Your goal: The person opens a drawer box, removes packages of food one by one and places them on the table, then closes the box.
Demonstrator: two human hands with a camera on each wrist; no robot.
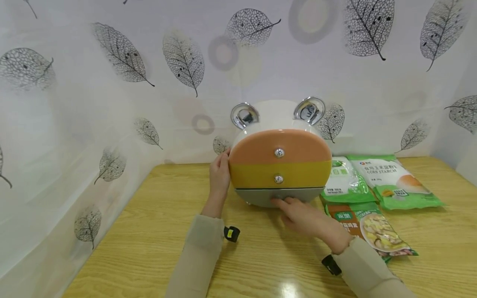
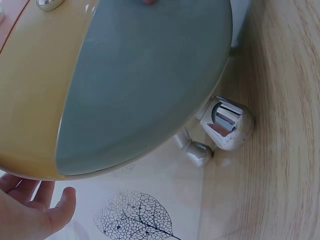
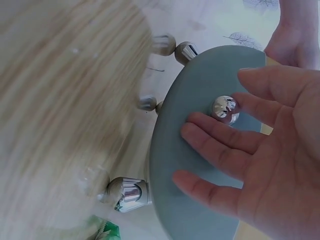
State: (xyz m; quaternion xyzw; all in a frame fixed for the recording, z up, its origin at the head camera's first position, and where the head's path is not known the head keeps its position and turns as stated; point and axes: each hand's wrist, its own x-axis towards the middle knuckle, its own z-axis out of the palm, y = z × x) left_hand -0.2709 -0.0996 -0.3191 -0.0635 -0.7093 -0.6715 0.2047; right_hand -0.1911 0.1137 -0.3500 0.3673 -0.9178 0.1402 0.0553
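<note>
A white animal-shaped drawer box (image 1: pixel 277 111) with silver ears stands on the wooden table. Its front is banded orange, yellow and grey, and a thin dark line runs along the top of the grey drawer (image 1: pixel 257 196). My left hand (image 1: pixel 219 174) rests at the box's left side, partly hidden behind its edge. In front of the grey drawer is my right hand (image 1: pixel 307 219), its fingers spread loosely. The right wrist view shows the fingertips over the grey front, with the index finger right at the silver knob (image 3: pixel 225 109).
To the right of the box lie a white-and-green packet (image 1: pixel 340 182), a corn starch bag (image 1: pixel 391 178) and a brown-and-green food packet (image 1: pixel 380 231). Silver feet (image 2: pixel 227 125) hold the box off the table. A leaf-patterned cloth (image 1: pixel 179 124) hangs behind.
</note>
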